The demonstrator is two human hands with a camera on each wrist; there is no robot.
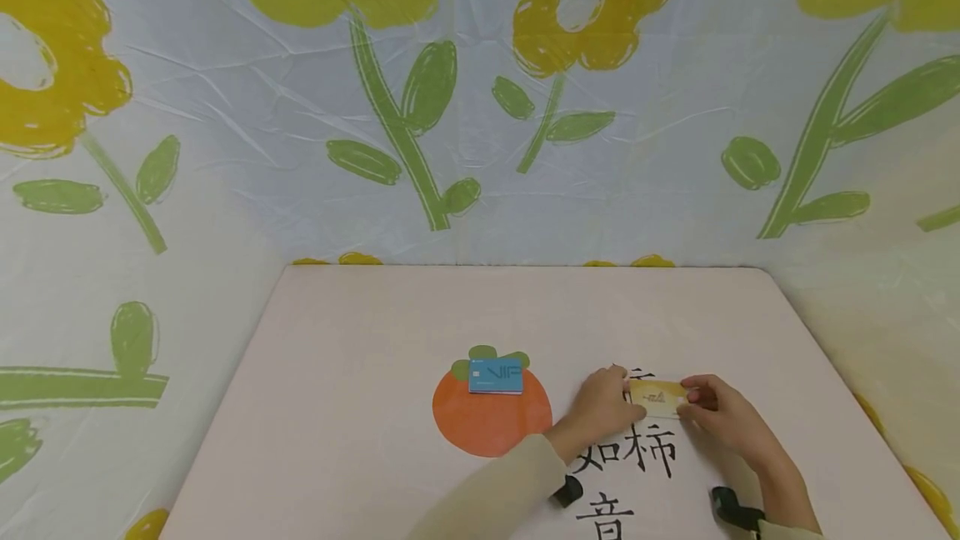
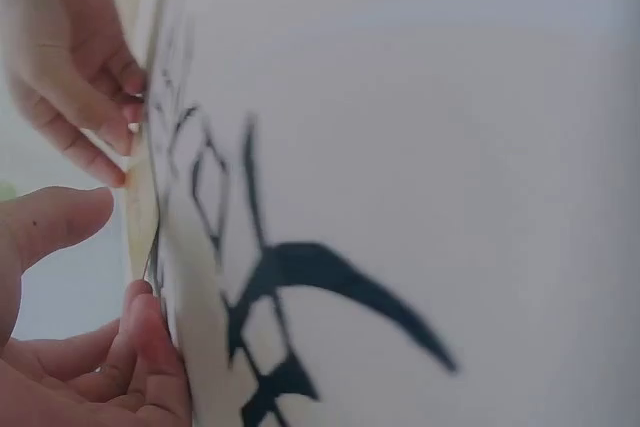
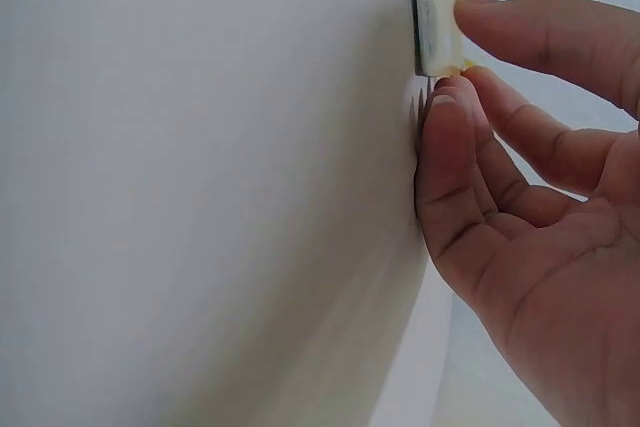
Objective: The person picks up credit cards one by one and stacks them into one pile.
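Note:
A yellow card (image 1: 657, 398) lies low over the table between both hands, its ends partly covered by fingers. My left hand (image 1: 602, 403) holds the card's left end, with thumb and fingertips spread about it in the left wrist view. At the opposite end, my right hand (image 1: 726, 416) pinches the card between thumb and fingers. From the right wrist, the card (image 3: 438, 22) shows a dark layer along its underside. A blue card (image 1: 496, 375), with a pale edge beneath it, rests on the orange persimmon print (image 1: 491, 432) left of the hands.
Black written characters (image 1: 651, 450) mark the pale table (image 1: 345, 357) under and in front of the hands. A white cloth (image 1: 465, 107) with yellow flowers and green stems hangs behind the table and at its sides. Dark straps (image 1: 738, 513) circle the wrists.

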